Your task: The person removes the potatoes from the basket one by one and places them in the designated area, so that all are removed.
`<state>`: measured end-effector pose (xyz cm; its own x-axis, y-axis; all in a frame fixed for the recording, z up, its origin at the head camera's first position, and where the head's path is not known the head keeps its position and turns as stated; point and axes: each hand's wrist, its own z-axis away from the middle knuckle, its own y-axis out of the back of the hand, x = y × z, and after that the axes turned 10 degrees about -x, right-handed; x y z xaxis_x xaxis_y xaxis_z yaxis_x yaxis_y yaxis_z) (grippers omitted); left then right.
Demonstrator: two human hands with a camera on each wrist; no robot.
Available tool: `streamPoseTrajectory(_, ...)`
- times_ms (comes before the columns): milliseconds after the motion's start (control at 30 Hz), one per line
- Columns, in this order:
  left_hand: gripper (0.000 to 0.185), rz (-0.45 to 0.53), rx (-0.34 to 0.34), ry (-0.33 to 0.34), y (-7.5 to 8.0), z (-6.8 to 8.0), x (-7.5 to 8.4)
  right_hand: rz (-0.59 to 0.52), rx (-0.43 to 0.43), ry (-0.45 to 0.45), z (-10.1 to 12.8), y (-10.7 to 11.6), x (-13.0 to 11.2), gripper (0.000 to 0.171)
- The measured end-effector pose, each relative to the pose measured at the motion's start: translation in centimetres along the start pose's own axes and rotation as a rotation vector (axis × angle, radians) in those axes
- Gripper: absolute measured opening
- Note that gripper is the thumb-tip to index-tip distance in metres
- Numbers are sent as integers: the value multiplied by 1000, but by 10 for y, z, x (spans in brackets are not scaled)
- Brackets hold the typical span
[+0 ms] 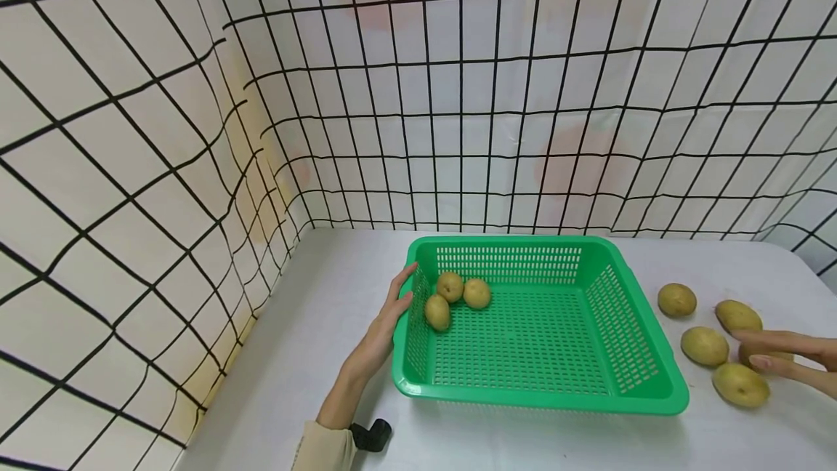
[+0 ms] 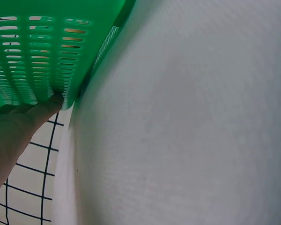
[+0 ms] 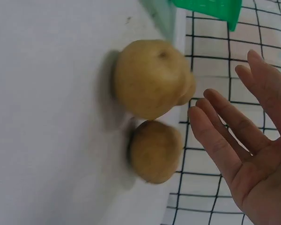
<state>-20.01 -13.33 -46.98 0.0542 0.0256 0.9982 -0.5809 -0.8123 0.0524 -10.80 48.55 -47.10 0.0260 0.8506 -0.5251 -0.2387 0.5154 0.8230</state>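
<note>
Over the white table (image 1: 281, 355), inside black mesh (image 1: 461, 62), both hands (image 1: 374, 340) (image 3: 264, 164) are uncurled.

Booth-like workspace: white table (image 1: 275, 384), black grid walls (image 1: 461, 61), pale sheeting (image 1: 480, 93).

Head view bright, evenly lit — wrist views dimmer, softer in focus.

Black grid (image 1: 461, 62) behind a white table (image 1: 294, 340)
</note>
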Motion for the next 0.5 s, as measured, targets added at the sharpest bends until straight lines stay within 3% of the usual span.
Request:
streamPoseTrajectory(267, 50, 13, -14, -7, 0, 0, 0, -42, -87, 33, -11, 26, -59, 61)
streamPoseTrajectory(500, 50, 7, -13, -5, 0, 0, -1, 38, -61, 197, -29, 44, -99, 44)
